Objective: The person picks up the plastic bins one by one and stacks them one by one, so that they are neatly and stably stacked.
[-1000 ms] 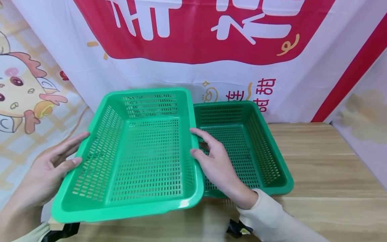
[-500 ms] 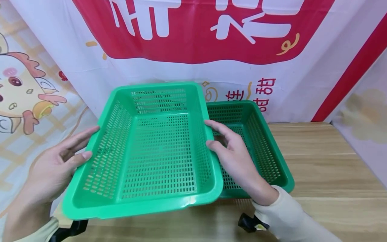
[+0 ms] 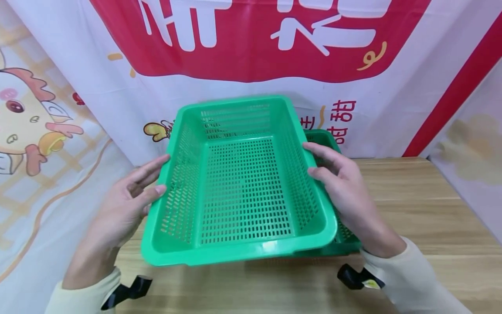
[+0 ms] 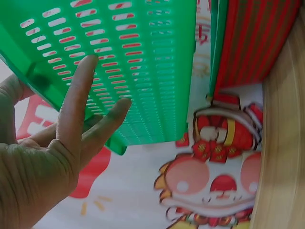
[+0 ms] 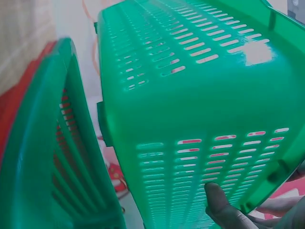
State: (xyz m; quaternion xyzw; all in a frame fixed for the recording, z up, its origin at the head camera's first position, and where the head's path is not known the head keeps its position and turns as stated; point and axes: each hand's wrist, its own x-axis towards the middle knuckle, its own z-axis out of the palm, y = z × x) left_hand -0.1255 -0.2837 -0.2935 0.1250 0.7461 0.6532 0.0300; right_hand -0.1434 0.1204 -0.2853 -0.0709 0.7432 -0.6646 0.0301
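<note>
A bright green plastic basket (image 3: 251, 250) with slotted walls hangs tilted above the wooden table, its inside facing me and bare. My left hand (image 3: 117, 209) grips its left rim, thumb on top. In the left wrist view, fingers of the left hand (image 4: 71, 129) lie along the slotted outer wall. On the opposite rim my right hand (image 3: 347, 187) holds on with thumb and fingers. The right wrist view shows a right-hand fingertip (image 5: 217, 195) against the outer wall. A darker green basket (image 3: 333, 249) stands behind and below, mostly hidden by the lifted one.
Under the darker basket, the left wrist view shows a red slotted side (image 4: 252, 43). The wooden table (image 3: 423, 209) extends to the right. A white and red printed cloth (image 3: 251, 65) hangs at the back, and a cartoon-printed cloth (image 3: 47, 183) on the left.
Both hands have carried the bright green basket to the right and slightly upward. It now covers most of the darker basket, which stays in place.
</note>
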